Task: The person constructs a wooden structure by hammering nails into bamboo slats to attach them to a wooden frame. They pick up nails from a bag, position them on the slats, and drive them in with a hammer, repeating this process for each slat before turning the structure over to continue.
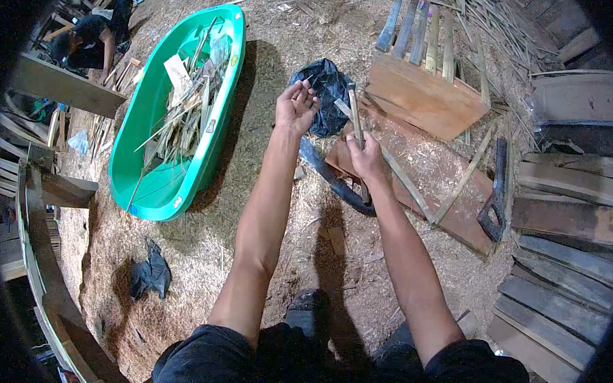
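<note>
My left hand (296, 109) is palm up with fingers curled in a pinch. A small thin piece, nail-like, shows at its fingertips. My right hand (367, 155) is wrapped around a slim tool with a wooden handle (357, 120) and a dark end; it looks like a hammer seen edge-on. Behind both hands lies a crumpled black plastic bag (330, 90). Beneath the right hand, a reddish-brown board (451, 167) rests on the ground with thin wooden strips (409, 186) across it. A dark curved piece (327, 177) lies below the bag.
At left stands a green plastic tub (133, 174) holding wood scraps (180, 117). A handsaw (496, 206) lies right of the board, below a wooden panel with slats (423, 94). Stacked planks (565, 220) line the right side. Another person (91, 42) crouches at upper left.
</note>
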